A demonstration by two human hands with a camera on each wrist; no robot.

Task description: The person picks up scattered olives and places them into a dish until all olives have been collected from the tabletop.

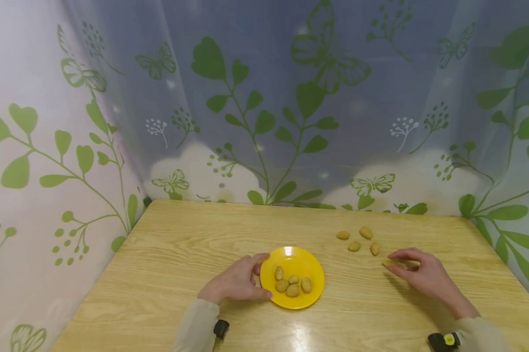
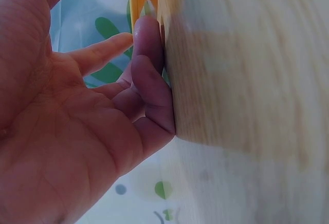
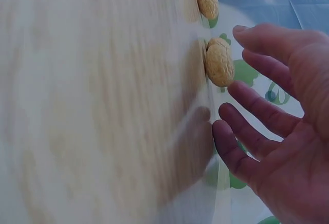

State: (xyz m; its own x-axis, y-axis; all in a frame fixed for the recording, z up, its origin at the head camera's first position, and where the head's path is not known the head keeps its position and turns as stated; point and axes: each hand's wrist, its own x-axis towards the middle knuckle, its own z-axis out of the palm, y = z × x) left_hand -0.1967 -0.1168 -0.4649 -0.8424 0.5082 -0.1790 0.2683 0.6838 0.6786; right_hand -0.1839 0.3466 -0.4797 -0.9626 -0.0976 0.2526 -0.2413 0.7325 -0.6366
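Note:
My left hand (image 1: 238, 281) holds the yellow plate (image 1: 317, 278) at its left rim, thumb at the near side and fingers at the far side. In the left wrist view the lower fingers (image 2: 151, 85) bend along the tabletop beside the plate's edge (image 2: 139, 0). Several tan, wrinkled oval nuts, walnut-like (image 1: 293, 290), lie on the plate. To the right, my right hand (image 1: 427, 271) reaches over a nut (image 1: 388, 263) that the thumb partly covers. The right wrist view shows thumb and fingers spread around a nut (image 3: 220, 64), not closed on it.
Several more nuts (image 1: 354, 246) lie loose on the wood-grain table (image 1: 194, 234), beyond the right hand and to its left. Patterned curtains (image 1: 264, 122) with leaves and butterflies hang along the back and sides of the table.

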